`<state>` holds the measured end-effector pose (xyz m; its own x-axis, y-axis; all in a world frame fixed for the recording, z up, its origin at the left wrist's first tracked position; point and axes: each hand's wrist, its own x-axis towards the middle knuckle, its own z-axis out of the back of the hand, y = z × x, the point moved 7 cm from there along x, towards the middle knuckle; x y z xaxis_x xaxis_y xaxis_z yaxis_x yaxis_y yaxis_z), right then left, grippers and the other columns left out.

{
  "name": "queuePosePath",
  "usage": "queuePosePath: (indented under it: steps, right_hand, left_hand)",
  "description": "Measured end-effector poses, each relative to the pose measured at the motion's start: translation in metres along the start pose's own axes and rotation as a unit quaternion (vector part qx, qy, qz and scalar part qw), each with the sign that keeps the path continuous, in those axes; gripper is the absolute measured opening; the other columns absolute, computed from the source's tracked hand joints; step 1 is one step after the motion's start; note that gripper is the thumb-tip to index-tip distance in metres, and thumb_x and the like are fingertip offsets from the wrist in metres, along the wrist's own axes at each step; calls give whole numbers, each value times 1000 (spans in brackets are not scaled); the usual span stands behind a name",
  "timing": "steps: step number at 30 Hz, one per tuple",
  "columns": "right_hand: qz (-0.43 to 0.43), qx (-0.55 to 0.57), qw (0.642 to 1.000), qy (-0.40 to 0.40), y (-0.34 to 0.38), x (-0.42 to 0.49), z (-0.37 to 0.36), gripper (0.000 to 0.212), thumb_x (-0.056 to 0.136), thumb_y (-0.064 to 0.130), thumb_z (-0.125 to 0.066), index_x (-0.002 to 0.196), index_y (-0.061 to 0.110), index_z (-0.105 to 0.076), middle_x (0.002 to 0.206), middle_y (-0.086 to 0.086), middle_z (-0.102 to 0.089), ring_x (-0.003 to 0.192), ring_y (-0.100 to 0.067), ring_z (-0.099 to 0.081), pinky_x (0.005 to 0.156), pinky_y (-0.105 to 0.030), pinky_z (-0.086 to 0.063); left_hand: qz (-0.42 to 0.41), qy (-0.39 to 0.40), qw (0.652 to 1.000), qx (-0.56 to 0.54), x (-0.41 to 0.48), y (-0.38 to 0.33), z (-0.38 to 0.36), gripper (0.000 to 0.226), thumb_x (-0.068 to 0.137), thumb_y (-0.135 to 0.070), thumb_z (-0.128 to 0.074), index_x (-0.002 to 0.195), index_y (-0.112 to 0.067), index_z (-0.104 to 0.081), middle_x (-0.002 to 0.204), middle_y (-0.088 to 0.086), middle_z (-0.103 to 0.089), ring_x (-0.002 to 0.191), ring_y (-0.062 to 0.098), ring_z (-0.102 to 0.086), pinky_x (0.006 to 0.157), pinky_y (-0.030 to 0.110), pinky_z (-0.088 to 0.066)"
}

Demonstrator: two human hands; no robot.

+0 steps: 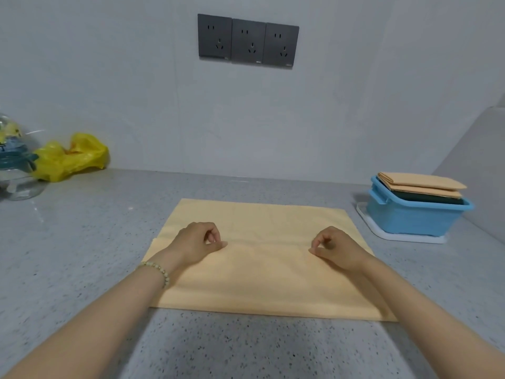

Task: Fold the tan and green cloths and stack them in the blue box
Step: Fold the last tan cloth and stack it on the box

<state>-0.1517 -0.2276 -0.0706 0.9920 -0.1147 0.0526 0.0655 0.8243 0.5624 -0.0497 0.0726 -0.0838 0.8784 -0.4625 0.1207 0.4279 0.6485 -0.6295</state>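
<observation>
While some folded cloths (422, 184) already sit in the box (415, 218), a tan cloth (254, 280) lies half-folded on the counter (68, 242); left hand (195, 243) and right hand (337, 248) pinch its middle edge; more folding is left.

Grey speckled stone tabletop (82, 242) with a flat tan rectangular cloth (259, 285) spread in the middle. Far right there's a white flat tray (382, 233) under a blue plastic box (415, 217). Far left: a crumpled yellow plastic bag (71, 157) and a clear glass jar (16, 170).
</observation>
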Motion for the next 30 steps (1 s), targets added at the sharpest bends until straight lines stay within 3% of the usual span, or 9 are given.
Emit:
queuePosePath:
  steps: [5, 9, 14, 16, 19, 22, 25, 30]
  right_hand:
    - [-8, -29, 999, 30, 1, 1, 1, 17, 86, 12, -66, 72, 22, -62, 103, -6, -60, 98, -21, -55, 89, -25, -44]
    - [-22, -12, 1000, -4, -2, 2, 0, 11, 88, 12, -63, 77, 12, -65, 95, 2, -57, 91, -15, -56, 76, -13, -41]
    - [-41, -25, 998, -43, 4, -3, -1, 10, 88, 16, -63, 79, 19, -62, 103, -3, -59, 100, -21, -56, 93, -36, -44]
    - [-49, -52, 996, -62, 12, -11, -1, 2, 88, 20, -62, 90, 20, -62, 110, 0, -56, 105, -20, -54, 95, -36, -42]
    - [-8, -61, 991, -120, 40, -27, -14, 22, 93, 23, -55, 114, 19, -61, 123, 2, -54, 113, -17, -52, 99, -31, -39]
    - [55, -72, 992, -87, 78, -37, -50, 37, 98, 22, -43, 132, 13, -53, 141, -6, -47, 131, -19, -42, 108, -24, -28]
    - [47, -107, 993, -32, 98, -41, -86, 45, 101, 23, -31, 145, 14, -36, 155, -6, -26, 143, -15, -23, 116, -28, -17]
    - [14, -187, 982, -6, 96, -54, -111, 49, 104, 29, -18, 152, 20, -11, 160, 2, -3, 147, -14, -1, 118, -37, 1]
  left_hand:
    - [11, 4, 1000, -1, 0, -3, 1, 18, 83, -31, -72, 78, -18, -61, 90, -1, -60, 78, 11, -49, 84, 34, -44]
    - [25, -21, 999, -8, 1, -3, 2, 18, 83, -31, -71, 78, -19, -59, 95, 0, -63, 85, 13, -52, 85, 33, -44]
    - [45, -29, 997, 51, 0, -10, 3, 16, 86, -34, -68, 86, -21, -58, 97, -1, -58, 99, 20, -52, 88, 33, -38]
    - [24, -46, 990, 132, -6, -25, 4, 18, 89, -33, -63, 102, -24, -57, 107, -3, -54, 110, 20, -46, 91, 32, -34]
    - [-26, -77, 987, 136, -26, -54, -8, 28, 94, -30, -53, 122, -27, -55, 124, -6, -52, 117, 17, -46, 96, 33, -38]
    - [-28, -32, 990, 134, -51, -68, -41, 38, 99, -33, -40, 135, -28, -48, 135, -6, -47, 119, 18, -45, 97, 34, -42]
    - [-17, -37, 969, 244, -66, -64, -64, 48, 101, -40, -26, 148, -30, -26, 153, -6, -26, 136, 17, -26, 109, 30, -24]
    - [12, 16, 971, 237, -71, -51, -77, 52, 103, -40, -15, 153, -31, -4, 160, -10, 2, 147, 13, 3, 117, 37, 6]
